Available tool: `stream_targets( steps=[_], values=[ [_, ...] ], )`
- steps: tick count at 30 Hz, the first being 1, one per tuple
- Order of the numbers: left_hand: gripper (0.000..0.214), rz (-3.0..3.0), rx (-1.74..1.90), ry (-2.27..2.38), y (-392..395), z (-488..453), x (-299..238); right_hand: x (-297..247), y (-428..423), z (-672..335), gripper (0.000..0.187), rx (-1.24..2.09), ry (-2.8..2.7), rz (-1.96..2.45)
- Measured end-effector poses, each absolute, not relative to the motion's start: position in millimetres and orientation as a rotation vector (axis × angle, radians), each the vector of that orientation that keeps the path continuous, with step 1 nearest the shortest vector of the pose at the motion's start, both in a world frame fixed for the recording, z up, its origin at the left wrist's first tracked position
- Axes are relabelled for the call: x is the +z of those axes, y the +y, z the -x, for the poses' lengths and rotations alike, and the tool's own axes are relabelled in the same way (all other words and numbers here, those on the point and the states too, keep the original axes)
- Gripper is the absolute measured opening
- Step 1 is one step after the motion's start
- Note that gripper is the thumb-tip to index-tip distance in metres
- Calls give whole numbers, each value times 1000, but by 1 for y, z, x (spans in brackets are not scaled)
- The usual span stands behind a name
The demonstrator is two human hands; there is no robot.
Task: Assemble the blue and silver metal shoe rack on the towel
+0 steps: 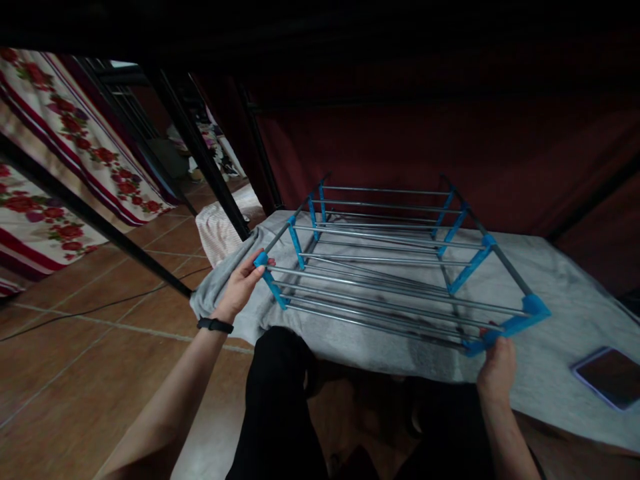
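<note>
Black trouser legs (277, 393) fill the bottom centre of the frame, right under us, and our forearms reach up on either side. Out to the left, our left hand (245, 280), a black wristband (215, 325) below it, is clamped on a blue corner of the metal rack (380, 287), thumb on the near side. Over at the lower right, our right hand (497, 370) is closed round the rack's near blue end piece (515, 321), fingertips showing just beyond it. And there's the rack itself, across the centre and right of centre, grey rods running between blue end pieces, the whole frame above the grey sheet (545, 367); whether all of it rests there, we can't tell. Far lower right, we've got a phone (607, 377) lying on that sheet, apart from our hand. Dark red cloth (375, 147) hangs behind, a flowered curtain (65, 153) takes the upper left, and below that a black cord (115, 303) crosses the tiled floor (120, 347).
</note>
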State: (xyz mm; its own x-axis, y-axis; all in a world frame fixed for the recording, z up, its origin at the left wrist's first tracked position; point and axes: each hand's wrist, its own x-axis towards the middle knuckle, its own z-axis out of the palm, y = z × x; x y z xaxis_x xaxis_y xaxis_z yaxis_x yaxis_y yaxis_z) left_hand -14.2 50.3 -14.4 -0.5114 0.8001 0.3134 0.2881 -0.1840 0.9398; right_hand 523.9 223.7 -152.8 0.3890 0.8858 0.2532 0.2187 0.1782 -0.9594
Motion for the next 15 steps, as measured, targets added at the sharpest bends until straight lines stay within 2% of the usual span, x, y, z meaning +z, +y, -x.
stream_targets(
  steps=[8, 15],
  values=[
    [58, -973, 1990, 1541, 67, 10, -27, -153, 221, -523, 37, 676, -1126, 1282],
    [61, -942, 2029, 1443, 65, 6, -27, -153, 220, -524, 39, 646, -1148, 1300]
  ],
)
